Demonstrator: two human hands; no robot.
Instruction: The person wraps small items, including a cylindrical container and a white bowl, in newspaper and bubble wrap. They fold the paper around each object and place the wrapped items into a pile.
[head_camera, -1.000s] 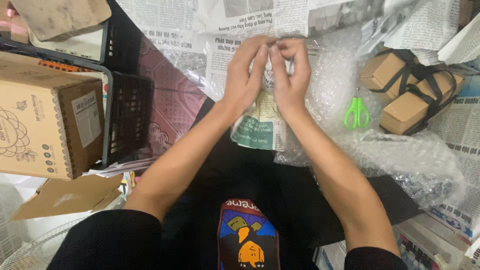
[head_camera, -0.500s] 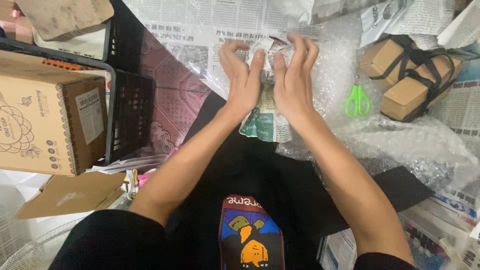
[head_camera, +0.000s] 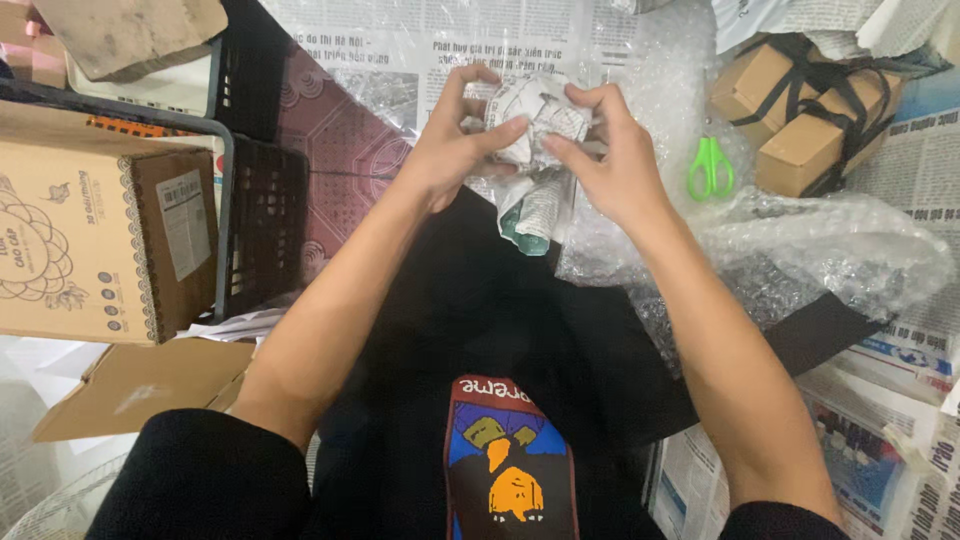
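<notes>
Both of my hands grip a crumpled wad of newspaper (head_camera: 536, 150) held up above my lap. My left hand (head_camera: 455, 145) clasps its left side, thumb across the front. My right hand (head_camera: 610, 160) pinches the right side with its fingers curled. The lower end of the paper hangs down between my wrists. A sheet of clear bubble wrap (head_camera: 800, 250) lies just right of and under my right forearm.
Green-handled scissors (head_camera: 710, 168) lie on the bubble wrap. Two brown boxes bound with black straps (head_camera: 810, 115) sit at the far right. A black crate (head_camera: 265, 230) and a printed cardboard box (head_camera: 95, 240) stand at left. Newspaper sheets (head_camera: 400, 45) cover the floor.
My hands were pressed flat together around the paper; now they have spread a little and lifted, squeezing it into a tighter ball. The view has shifted slightly.
</notes>
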